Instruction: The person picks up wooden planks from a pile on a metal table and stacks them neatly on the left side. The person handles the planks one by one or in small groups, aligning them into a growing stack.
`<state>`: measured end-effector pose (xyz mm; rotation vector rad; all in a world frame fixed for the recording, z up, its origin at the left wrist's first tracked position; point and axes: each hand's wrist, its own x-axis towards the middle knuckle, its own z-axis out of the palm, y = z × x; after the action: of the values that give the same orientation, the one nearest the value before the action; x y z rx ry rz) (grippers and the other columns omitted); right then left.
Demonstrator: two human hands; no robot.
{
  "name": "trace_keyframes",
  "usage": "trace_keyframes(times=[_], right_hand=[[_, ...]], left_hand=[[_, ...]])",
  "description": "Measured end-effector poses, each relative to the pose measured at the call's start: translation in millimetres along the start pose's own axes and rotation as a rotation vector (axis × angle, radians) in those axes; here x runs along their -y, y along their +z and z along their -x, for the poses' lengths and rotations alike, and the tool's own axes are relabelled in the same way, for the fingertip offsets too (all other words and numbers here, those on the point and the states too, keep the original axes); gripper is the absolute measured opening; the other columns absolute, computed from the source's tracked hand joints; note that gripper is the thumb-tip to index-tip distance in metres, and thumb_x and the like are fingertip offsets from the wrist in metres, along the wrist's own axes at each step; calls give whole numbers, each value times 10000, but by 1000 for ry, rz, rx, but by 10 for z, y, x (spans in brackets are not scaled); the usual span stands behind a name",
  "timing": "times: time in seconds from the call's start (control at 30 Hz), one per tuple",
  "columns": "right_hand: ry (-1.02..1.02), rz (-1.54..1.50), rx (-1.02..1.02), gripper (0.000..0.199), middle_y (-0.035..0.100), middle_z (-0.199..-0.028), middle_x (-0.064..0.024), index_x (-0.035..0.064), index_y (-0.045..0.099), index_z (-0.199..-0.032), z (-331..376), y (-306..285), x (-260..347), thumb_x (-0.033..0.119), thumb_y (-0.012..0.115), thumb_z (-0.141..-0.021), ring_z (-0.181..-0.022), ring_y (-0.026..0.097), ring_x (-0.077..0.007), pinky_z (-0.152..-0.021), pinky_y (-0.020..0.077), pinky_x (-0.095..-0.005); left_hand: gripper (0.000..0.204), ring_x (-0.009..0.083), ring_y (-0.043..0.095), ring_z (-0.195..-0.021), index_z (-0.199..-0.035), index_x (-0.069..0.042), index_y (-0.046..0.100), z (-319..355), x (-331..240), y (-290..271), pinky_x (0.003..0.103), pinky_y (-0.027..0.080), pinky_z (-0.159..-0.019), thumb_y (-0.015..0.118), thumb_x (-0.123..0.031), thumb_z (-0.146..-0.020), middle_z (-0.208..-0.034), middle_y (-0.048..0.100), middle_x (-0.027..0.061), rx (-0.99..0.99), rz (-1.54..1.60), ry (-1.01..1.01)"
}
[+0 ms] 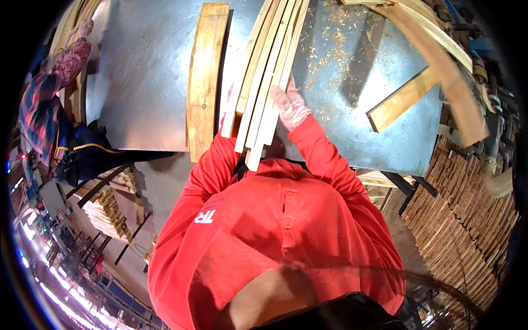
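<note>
Several long, narrow wooden strips (268, 71) form a bundle in front of my chest, their near ends uneven and reaching past the table edge. My right hand (291, 107), in a pale glove, is closed against the bundle's right side. On the left side, my left hand (229, 92) holds the bundle too, though the strips hide most of its fingers. Left of the bundle, a wider wooden board (207, 77) lies lengthwise on the metal table (143, 82), its near end overhanging the edge.
Sawdust and shavings (333, 47) are scattered on the tabletop. A short board (404, 99) and a long, blurred plank (445, 71) lie at the right. Stacked lumber (462, 214) stands lower right, with another pile (110, 212) lower left. A co-worker's sleeved arm (69, 63) is at far left.
</note>
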<state>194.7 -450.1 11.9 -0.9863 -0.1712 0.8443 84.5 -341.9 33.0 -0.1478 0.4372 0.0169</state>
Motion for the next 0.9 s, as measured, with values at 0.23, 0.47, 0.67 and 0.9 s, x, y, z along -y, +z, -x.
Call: trace_keyframes(times=[0.23, 0.47, 0.67, 0.9], right_hand=[[165, 31, -137, 1103, 460, -1387, -80, 174, 31, -1538, 169, -76, 78, -71, 743, -732, -1223, 488, -202, -985, 456, -325], [246, 113, -128, 1000, 569, -1253, -54, 133, 255, -1488, 144, -331, 52, -79, 775, -660, -1113, 567, -185, -939, 491, -315], [365, 152, -329, 946, 565, -1181, -37, 147, 313, -1456, 297, -474, 198, -81, 747, -647, -1014, 566, -180, -836, 507, -296], [317, 473, -291, 1079, 515, -1286, -85, 144, 162, -1529, 332, -365, 248, -39, 772, -657, -1085, 535, -200, -906, 482, -295]], left_hand=[[434, 292, 648, -965, -1221, -29, 586, -304, -253, -217, 403, 519, -844, 384, -351, -1012, -1093, 667, 160, -659, -923, -35], [774, 381, 517, -1216, -1354, 8, 470, -103, -88, 433, 401, 404, -1021, 535, -588, -864, -1294, 539, 264, -707, -1925, 357], [1172, 373, 479, -1261, -1508, -19, 32, -283, 138, 490, 412, 398, -1042, 739, -522, -719, -1412, 392, 297, -889, -2239, 49], [574, 206, 631, -982, -1309, 51, 474, -48, -459, 39, 333, 516, -870, 656, -194, -823, -1131, 636, 123, -405, -1158, 473]])
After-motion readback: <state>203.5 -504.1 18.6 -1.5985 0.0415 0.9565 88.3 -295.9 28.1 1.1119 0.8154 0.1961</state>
